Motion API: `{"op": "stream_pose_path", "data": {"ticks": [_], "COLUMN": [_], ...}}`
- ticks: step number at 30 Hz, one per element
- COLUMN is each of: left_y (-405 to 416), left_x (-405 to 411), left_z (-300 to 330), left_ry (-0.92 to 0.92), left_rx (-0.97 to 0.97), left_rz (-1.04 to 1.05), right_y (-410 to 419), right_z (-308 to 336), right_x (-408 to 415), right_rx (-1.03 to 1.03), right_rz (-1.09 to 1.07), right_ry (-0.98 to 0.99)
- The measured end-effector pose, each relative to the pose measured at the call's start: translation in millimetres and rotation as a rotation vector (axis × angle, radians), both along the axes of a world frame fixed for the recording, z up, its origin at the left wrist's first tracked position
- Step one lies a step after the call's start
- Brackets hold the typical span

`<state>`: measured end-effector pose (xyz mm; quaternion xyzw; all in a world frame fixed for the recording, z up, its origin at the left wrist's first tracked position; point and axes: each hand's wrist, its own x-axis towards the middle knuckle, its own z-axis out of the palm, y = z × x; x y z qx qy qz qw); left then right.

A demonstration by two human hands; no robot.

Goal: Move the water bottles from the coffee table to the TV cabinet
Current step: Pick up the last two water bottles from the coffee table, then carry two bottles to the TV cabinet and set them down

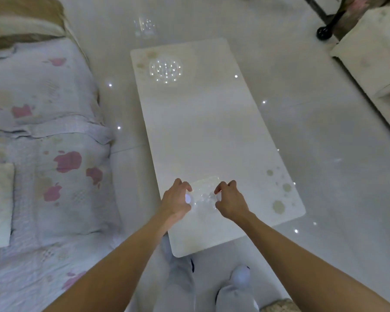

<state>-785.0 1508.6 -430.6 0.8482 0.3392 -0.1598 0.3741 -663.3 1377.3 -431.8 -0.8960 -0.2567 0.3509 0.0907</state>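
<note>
Both hands are at the near end of the table (pixel 212 131), set on either side of a cluster of clear bottles (pixel 204 194) standing on the glossy top. The left hand (pixel 177 199) curls around a white cap (pixel 188 198) at the left of the cluster, fingers bent in close. The right hand (pixel 231 202) is curled the same way at the right side, with another white cap (pixel 218 196) showing just by its fingertips. Whether either hand has a firm hold yet or is only closing in, I cannot tell. The bottles are so clear against the pale top that their number and outlines are hard to make out.

The main risk, as I judge it, is the grip. Holding bottles by the caps or necks gives little purchase, and a full bottle could slip out or swing once lifted. With the bottles standing close together, lifting one could knock a neighbour over, and it could roll across the smooth top and off onto the tiled floor (pixel 324 131). The table edge is near the person's legs (pixel 234 289), so a step back with both hands loaded could bump it. The cabinet (pixel 369 52), probably the pale unit at the far right, is well apart from here, so any loose hold has a long carry to fail in.
</note>
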Motion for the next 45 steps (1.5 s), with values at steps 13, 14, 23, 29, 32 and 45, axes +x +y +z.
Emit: {"op": "stream_pose_path", "data": {"ticks": [13, 14, 23, 29, 32, 45], "left_y": [-160, -175, -296, -363, -400, -502], "left_x": [151, 166, 308, 439, 518, 821], "left_z": [140, 149, 190, 184, 173, 169], "left_ry": [-0.046, -0.054, -0.128, -0.159, -0.163, -0.185], "left_rx": [0.188, 0.191, 0.225, 0.18, 0.164, 0.172], "left_rz": [-0.307, -0.32, -0.542, -0.649, -0.721, -0.878], "right_y": [-200, -216, -351, -425, -454, -566], "right_z": [124, 134, 169, 164, 156, 157], "right_x": [127, 137, 254, 358, 421, 701], "right_rx": [0.362, 0.38, 0.402, 0.373, 0.351, 0.302], "right_rz": [-0.081, -0.094, -0.26, -0.395, -0.447, -0.601], "right_ry": [-0.096, -0.107, -0.233, -0.272, -0.303, -0.324]}}
